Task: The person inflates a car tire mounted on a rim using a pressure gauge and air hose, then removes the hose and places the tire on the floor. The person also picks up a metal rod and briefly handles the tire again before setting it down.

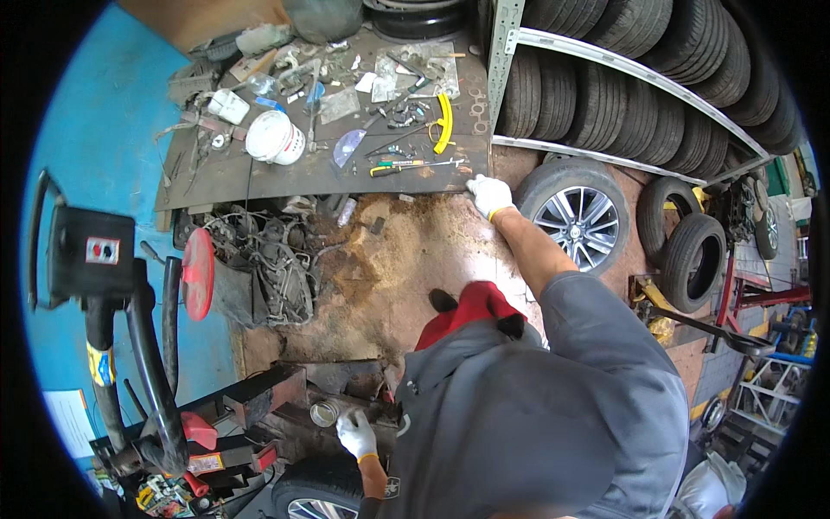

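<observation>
My right hand (490,196), in a white glove, is at the near right corner of the dark workbench (328,179), its fingers curled over the edge. Close to it on the bench lie screwdrivers (399,168) and a yellow curved handle, like a hacksaw frame (444,123). My left hand (356,435), also gloved in white, is low at the left, right beside a small round open tin (324,413). Its fingers are turned toward the tin, but whether they grip it cannot be made out.
A white bucket (270,138) stands among scattered tools and parts on the bench. Greasy machinery (259,259) lies beneath. An alloy wheel (577,221) and loose tyres (694,259) are at the right, below a tyre rack (622,60). A black machine arm (151,346) rises at the left.
</observation>
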`<state>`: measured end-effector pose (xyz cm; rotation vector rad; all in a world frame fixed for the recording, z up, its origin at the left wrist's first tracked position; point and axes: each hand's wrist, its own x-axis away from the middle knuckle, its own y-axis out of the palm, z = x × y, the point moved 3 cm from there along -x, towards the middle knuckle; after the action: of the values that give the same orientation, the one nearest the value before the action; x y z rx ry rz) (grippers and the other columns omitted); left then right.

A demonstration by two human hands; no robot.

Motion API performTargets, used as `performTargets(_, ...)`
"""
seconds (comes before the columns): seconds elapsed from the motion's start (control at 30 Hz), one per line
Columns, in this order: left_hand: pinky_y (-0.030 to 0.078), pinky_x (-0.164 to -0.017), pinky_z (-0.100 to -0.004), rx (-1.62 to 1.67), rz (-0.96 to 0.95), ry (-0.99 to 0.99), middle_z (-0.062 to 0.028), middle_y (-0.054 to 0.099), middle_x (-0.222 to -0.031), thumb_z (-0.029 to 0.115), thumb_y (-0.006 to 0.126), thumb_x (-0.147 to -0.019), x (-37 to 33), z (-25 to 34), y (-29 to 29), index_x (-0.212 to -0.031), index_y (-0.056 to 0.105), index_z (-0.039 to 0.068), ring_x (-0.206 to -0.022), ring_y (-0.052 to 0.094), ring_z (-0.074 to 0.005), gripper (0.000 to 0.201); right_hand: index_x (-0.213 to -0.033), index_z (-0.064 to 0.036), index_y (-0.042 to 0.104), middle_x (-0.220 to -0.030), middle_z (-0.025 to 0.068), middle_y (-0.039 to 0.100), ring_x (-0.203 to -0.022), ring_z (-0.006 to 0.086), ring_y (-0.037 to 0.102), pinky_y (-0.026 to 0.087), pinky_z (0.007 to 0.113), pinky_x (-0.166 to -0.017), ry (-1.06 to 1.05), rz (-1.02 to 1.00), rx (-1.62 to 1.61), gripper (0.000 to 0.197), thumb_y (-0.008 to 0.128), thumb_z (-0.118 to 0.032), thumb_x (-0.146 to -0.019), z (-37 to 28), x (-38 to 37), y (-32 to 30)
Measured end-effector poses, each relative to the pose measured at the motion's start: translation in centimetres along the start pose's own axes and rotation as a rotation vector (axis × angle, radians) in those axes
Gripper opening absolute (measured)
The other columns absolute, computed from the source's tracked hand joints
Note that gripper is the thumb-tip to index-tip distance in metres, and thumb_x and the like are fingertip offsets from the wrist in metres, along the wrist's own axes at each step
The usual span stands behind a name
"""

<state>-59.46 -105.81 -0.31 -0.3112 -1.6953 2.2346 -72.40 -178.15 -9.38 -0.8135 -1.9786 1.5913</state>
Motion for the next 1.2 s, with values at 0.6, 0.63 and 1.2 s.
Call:
performTargets(0.6,0.06,-0.101,-0.0467,0.068,-0.132,-0.325,-0.0177,0.082,-0.116,0.021,0.075,-0.106,-7.7,10.0,0.9,-0.113,0.082,0.002,-0.108,0.078,-0.0371,0.022,-0.122,-0.0161,0.078,-0.107,0.0126,0.07,-0.1,0.0365,0.07,0.055,0.051,-0.086,-0.136,0.087,-0.044,0.029,0.079,-0.035,-0.1,4.2,-7.6,1.2)
performTargets(0.63,0.06,-0.101,-0.0466,0.084,-0.132,-0.324,-0.0177,0.082,-0.117,0.021,0.075,-0.106,-7.7,10.6,1.2,-0.113,0.082,0.001,-0.108,0.078,-0.037,0.022,-0.12,-0.0162,0.078,-0.107,0.0127,0.07,-0.099,0.0364,0.07,0.055,0.051,-0.086,-0.16,0.094,-0.04,0.027,0.079,-0.033,-0.1,3.1,-8.7,0.7)
performTargets(1.2,0.059,-0.105,-0.0474,0.193,0.028,-0.418,-0.0183,0.08,-0.123,0.015,0.075,-0.106,-0.2,17.5,0.6,-0.122,0.081,0.003,-0.115,0.076,-0.0404,0.02,-0.098,-0.0081,0.083,-0.1,0.017,0.078,-0.099,0.0391,0.078,0.062,0.053,-0.085,-0.485,-0.095,0.126,0.021,0.068,-0.022,-0.1,-4.9,-19.7,-0.5)
